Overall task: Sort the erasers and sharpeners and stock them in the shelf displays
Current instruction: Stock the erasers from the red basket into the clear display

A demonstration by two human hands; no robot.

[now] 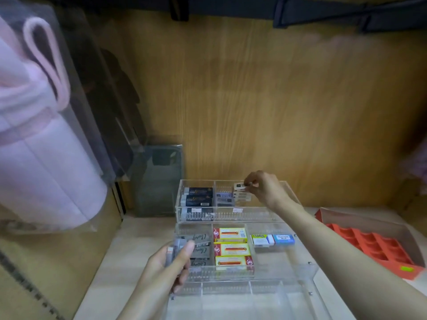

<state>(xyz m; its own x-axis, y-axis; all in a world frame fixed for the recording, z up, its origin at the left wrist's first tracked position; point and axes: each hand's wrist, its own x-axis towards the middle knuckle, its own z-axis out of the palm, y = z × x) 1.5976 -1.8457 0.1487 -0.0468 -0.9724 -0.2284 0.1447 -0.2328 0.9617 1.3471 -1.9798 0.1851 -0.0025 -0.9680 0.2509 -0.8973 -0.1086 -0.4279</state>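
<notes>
While the left hand grips a stack of erasers, the right hand pinches one eraser

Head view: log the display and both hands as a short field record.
fixture: clear acrylic display, stepped tiers, on the shelf
right hand: pinches a white eraser over the back tier's white stack
left hand: grips a bundle of grey erasers at the display's front left
middle tier: yellow boxes in the centre compartment
beside display: red moulded tray, to the right
</notes>
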